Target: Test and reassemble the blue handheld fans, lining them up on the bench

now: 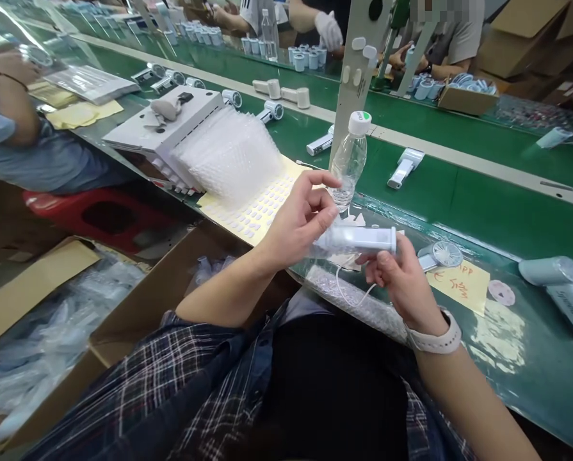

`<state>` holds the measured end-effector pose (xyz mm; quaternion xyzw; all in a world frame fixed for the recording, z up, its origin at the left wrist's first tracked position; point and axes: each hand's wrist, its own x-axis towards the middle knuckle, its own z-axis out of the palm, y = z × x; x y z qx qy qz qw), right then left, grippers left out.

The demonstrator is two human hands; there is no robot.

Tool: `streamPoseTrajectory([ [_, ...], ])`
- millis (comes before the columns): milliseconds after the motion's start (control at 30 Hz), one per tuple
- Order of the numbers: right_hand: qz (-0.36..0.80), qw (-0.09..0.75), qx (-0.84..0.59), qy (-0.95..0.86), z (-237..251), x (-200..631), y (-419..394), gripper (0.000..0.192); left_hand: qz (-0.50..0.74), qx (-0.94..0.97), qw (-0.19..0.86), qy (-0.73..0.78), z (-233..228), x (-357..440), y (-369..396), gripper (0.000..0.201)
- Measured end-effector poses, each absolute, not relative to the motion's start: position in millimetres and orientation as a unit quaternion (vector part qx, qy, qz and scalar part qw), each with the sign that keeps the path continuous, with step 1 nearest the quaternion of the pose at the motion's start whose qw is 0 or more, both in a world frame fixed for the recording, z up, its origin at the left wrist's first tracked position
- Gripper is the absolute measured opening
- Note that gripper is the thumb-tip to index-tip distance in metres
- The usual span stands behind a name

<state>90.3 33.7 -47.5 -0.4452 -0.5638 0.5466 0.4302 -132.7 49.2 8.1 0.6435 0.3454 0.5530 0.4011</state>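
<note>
A pale blue handheld fan (365,239) lies level between my hands, above the bench edge. My right hand (404,275) grips the flat end of its handle between thumb and fingers. At the other end, my left hand (303,221) is closed, with its index finger raised, on a clear plastic bag (321,244) around the fan. The fan's head is hidden by plastic and fingers. Just beyond stands a clear water bottle (351,160) with a white cap. Another handheld fan (442,255) rests on a yellow note (463,285) right of my right hand.
A yellow sticker sheet (255,214) lies under bubble wrap (233,157) beside a white box (171,118). Several fans lie on the green conveyor (459,186). A carton (137,301) of clear bags stands lower left. Co-workers sit left and across. A post (356,77) rises ahead.
</note>
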Motion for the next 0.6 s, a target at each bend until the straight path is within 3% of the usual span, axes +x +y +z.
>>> streamPoseTrajectory([
  [67,0.536,0.424,-0.431,-0.589,-38.2,86.6,27.8,0.045,0.53,0.652,0.421,0.34,7.5,-126.7,43.0,0.031],
  [200,0.342,0.406,-0.435,-0.727,-27.1,76.4,11.6,0.032,0.512,0.667,0.408,0.355,10.3,-118.2,31.2,0.029],
  [300,0.268,0.37,-0.393,-0.798,-31.2,74.0,9.8,0.027,0.541,0.645,0.404,0.358,15.7,-121.4,28.1,0.03],
  [467,0.213,0.315,-0.332,-0.864,-30.2,80.2,13.4,0.027,0.55,0.651,0.365,0.375,24.5,-135.1,22.9,0.033],
  [600,0.3,0.407,-0.367,-0.781,5.0,112.0,-13.1,0.02,0.589,0.643,0.278,0.402,28.2,-172.5,14.6,0.037],
])
